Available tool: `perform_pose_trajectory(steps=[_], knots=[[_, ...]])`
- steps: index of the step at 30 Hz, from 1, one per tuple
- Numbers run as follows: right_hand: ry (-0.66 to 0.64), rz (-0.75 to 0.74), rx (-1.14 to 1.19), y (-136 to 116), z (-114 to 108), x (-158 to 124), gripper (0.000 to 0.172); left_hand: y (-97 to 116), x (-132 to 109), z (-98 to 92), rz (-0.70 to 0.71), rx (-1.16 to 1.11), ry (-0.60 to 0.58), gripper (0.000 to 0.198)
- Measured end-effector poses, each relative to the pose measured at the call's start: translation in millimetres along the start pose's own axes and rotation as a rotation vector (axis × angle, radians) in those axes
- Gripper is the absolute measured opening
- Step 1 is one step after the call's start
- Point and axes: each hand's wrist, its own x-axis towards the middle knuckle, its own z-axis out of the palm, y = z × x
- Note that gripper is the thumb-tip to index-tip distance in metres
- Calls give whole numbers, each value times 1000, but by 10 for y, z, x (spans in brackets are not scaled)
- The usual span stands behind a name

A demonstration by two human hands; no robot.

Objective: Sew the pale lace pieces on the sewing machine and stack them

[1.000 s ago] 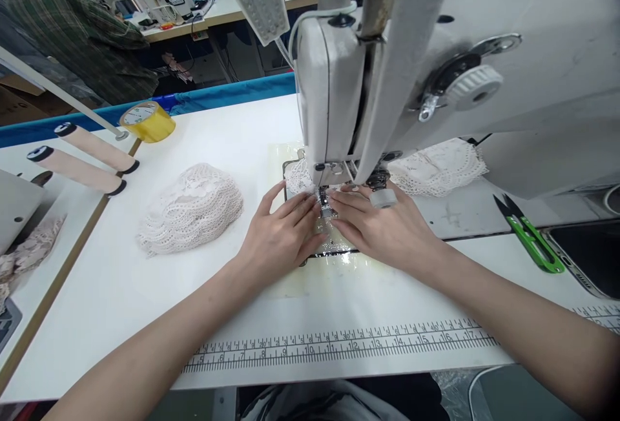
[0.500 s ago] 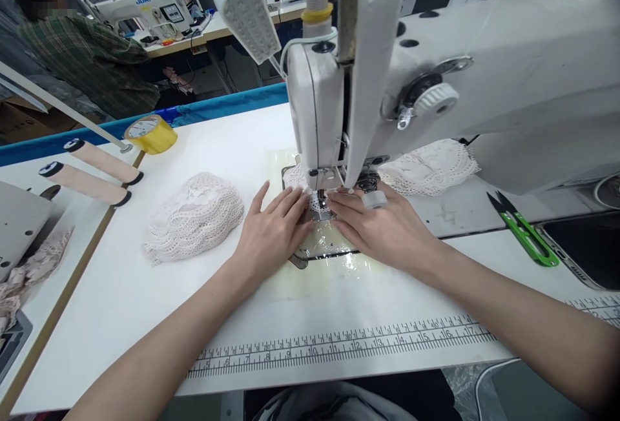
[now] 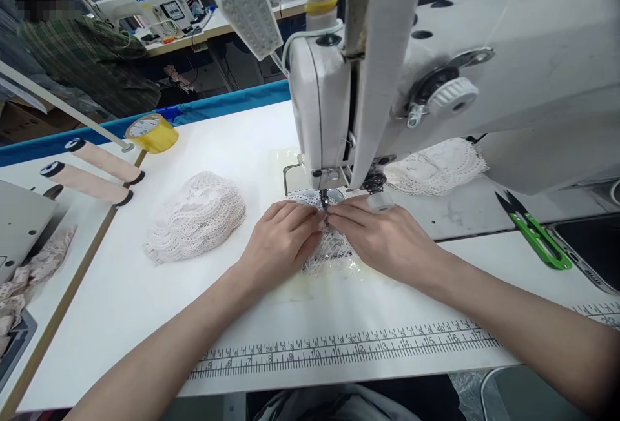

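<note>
A white sewing machine [image 3: 436, 85] stands over the table, its needle just above my fingertips. Under it lies a piece of white lace [image 3: 329, 250]. My left hand [image 3: 281, 240] is curled, its fingertips pinching the lace right below the needle. My right hand [image 3: 382, 237] meets it from the other side, fingers pressed together on the same lace. The lace spreads out between and below both hands on the needle plate.
A heap of white lace pieces [image 3: 196, 217] lies left of my hands and another lace heap [image 3: 436, 166] sits behind the machine arm. Green thread snips [image 3: 535, 234] lie at right. Yellow tape roll [image 3: 151, 132] and two thread cones [image 3: 92, 172] at left. Another person sits far left.
Both hands went from lying flat on the lace beside the needle to pinching it. The lace has been drawn toward me, out from under the foot.
</note>
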Motion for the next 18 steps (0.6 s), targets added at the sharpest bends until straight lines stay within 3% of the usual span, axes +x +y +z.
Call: perform_pose_trajectory(steps=[6,18], knots=[[-40,67,-78,28,-18,8,20,95,-25,-22,-43,47,-76,38],[-36,49,-151,41,-21,25,19,239,-15,8,-31,254,-42,46]])
